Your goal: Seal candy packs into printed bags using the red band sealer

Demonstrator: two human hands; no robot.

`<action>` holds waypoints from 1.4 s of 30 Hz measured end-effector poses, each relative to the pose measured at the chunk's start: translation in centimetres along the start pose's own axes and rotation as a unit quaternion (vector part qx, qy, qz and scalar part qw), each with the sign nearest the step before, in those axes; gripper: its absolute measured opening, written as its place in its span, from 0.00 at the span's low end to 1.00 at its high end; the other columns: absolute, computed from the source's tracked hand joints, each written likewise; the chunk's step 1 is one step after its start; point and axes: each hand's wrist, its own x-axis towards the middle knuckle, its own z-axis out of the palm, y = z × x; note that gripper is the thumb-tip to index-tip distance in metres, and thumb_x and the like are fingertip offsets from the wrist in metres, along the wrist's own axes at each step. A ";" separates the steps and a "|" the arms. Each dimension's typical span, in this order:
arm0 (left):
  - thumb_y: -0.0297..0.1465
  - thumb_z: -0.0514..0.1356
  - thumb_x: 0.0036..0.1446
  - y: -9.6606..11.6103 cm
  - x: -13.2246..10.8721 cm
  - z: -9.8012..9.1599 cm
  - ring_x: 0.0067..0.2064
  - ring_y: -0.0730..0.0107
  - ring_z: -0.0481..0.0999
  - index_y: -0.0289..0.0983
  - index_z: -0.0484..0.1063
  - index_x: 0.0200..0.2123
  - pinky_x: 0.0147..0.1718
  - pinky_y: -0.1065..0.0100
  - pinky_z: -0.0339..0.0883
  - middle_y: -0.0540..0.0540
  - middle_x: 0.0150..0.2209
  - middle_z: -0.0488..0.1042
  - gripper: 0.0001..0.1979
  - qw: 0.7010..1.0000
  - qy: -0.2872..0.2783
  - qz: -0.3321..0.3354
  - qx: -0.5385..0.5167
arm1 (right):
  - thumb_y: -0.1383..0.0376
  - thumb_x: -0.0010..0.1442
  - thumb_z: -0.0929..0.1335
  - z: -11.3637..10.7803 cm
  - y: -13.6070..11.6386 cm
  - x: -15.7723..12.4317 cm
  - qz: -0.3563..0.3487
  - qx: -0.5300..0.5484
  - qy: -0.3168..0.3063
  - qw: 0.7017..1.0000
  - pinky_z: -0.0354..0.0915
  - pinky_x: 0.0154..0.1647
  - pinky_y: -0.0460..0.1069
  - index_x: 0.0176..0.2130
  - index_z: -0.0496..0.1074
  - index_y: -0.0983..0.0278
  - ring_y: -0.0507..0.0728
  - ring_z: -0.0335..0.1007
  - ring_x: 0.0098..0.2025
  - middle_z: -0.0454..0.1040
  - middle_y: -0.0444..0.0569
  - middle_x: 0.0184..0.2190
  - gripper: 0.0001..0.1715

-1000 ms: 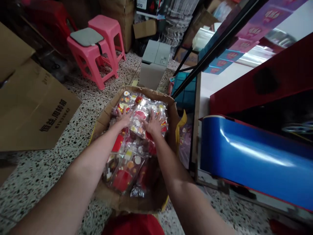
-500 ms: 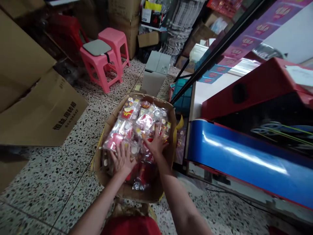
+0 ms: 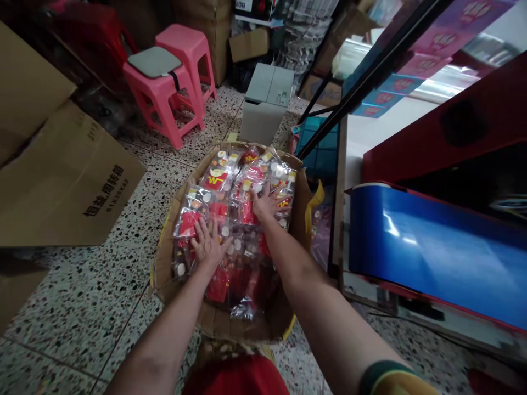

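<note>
An open cardboard box [image 3: 167,258] stands on the speckled floor, filled with several clear plastic packets [image 3: 217,180] of red and yellow items. My left hand [image 3: 208,244] lies flat on the packets at the box's left middle, fingers spread. My right hand [image 3: 267,202] presses flat on packets further back and to the right, fingers spread too. Neither hand grips anything.
Two pink stools [image 3: 164,88] stand at the back left. A large flattened carton [image 3: 61,181] lies left. A grey box [image 3: 265,101] sits behind the packet box. A blue roll [image 3: 432,252] on a red machine [image 3: 465,126] is close on the right.
My left hand moved from the far part of the box back toward me to the left middle. The packets have been spread flatter. My right hand stayed at the right rear.
</note>
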 end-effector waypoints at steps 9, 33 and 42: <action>0.59 0.52 0.54 -3.2 -2.2 -6.5 0.70 0.36 0.39 0.42 0.46 0.69 0.61 0.36 0.43 0.36 0.71 0.38 0.47 0.996 0.040 0.076 -0.018 | 0.37 0.61 0.59 -6.5 4.1 -8.4 -0.059 -0.039 0.050 0.996 0.39 0.59 0.78 0.70 0.41 0.57 0.79 0.22 0.69 0.30 0.57 0.71 0.50; 0.46 0.54 0.58 -0.7 -12.1 -3.8 0.71 0.48 0.30 0.49 0.47 0.68 0.64 0.37 0.22 0.47 0.72 0.37 0.37 0.920 -0.191 0.340 -0.045 | 0.47 0.68 0.53 -6.0 10.5 -25.3 0.034 0.276 -0.238 0.931 0.57 0.63 0.55 0.65 0.57 0.71 0.61 0.59 0.63 0.63 0.59 0.61 0.39; 0.45 0.54 0.54 -0.1 -12.1 -5.8 0.70 0.39 0.35 0.51 0.56 0.66 0.60 0.28 0.32 0.45 0.70 0.48 0.35 0.883 -0.361 0.298 0.037 | 0.41 0.46 0.67 -12.7 23.2 -35.5 0.050 0.378 -0.193 0.904 0.61 0.61 0.61 0.48 0.76 0.59 0.69 0.68 0.56 0.74 0.56 0.52 0.37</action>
